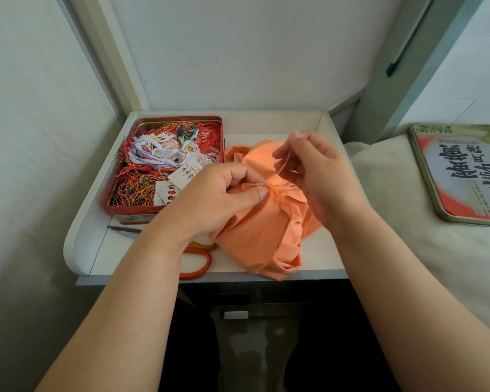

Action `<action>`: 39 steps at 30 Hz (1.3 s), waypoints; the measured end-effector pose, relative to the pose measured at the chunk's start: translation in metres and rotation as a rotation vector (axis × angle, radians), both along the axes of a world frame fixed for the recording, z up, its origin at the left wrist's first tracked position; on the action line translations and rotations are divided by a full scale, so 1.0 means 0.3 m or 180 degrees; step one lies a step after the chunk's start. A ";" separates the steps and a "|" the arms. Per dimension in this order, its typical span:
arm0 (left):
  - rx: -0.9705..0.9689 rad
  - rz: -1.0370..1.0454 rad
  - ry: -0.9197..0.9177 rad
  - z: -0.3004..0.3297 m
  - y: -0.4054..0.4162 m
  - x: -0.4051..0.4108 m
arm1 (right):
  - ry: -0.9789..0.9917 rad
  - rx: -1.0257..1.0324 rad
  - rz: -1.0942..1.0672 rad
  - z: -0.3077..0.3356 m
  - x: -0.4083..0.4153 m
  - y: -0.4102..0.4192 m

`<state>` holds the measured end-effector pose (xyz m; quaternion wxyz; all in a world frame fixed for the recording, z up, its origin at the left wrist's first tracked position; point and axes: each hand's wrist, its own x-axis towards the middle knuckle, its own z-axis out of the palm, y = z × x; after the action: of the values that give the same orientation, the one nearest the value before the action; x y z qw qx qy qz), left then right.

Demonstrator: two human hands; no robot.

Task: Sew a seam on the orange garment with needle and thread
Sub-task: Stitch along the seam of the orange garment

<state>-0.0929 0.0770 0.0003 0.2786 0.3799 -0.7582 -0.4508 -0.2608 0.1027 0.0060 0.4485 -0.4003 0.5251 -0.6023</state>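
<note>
White table (280, 271): tin (164, 212), scissors (198, 264), garment (260, 230)

1. Garment (262, 222): plain orange, unpatterned.
2. Thread (284, 164): orange, matching the cloth.
3. Tin (164, 209): red walls, holding tangled skeins (159, 154) of orange, red, white, green and yellow.
4. Scissors (198, 261): orange-red handle loops.
5. Tray (79, 236): white.
6. Lid (461, 171): red ground, grey centre with black characters, olive rim.
7. Bedding (408, 250): cream, unpatterned.
</note>
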 end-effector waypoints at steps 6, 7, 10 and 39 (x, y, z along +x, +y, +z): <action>0.0267 -0.0230 0.0132 0.007 0.000 0.014 | -0.1596 0.0405 0.0064 0.018 -0.097 -0.023; 0.0239 -0.0200 0.0158 0.006 -0.003 0.015 | -0.1068 0.0575 0.0205 0.017 -0.112 -0.023; 0.0168 -0.0052 0.0213 0.002 -0.015 0.025 | 0.0114 0.1181 0.1356 0.007 -0.146 -0.011; 0.0548 -0.0047 0.0283 0.025 0.021 0.004 | -0.2065 -0.0090 0.0729 -0.008 -0.159 -0.035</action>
<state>-0.0917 0.0834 0.0080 0.2749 0.3765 -0.7063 -0.5327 -0.3085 0.0923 0.0037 0.6513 -0.2505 0.2985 -0.6512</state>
